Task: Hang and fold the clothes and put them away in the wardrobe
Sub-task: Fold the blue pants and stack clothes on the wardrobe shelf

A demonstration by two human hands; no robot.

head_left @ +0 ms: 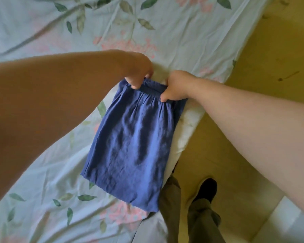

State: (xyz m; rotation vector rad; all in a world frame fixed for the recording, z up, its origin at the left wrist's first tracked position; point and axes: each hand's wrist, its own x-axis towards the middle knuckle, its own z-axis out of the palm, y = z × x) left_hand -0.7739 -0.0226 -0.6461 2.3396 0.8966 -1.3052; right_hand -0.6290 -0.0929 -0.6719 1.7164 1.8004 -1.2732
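The flowered bed sheet [42,172] fills the left of the frame, wrinkled, with green leaves and pink blooms printed on it. My left hand [139,72] reaches in from the left edge to the upper middle, its fingers curled over the gathered waistband [151,87] of a blue garment [130,141], thumb on the near side. The garment lies flat at the centre of the frame, folded into a narrow shape near the edge of the bed, its hem toward the bottom. Whether it is shorts or a skirt I cannot tell. Just right of centre, my right hand [175,86] pinches the other end of the waistband. At the right is yellowish floor [270,50], with 1 dark shoe [206,188] and my olive trouser legs [200,220] at the lower right.
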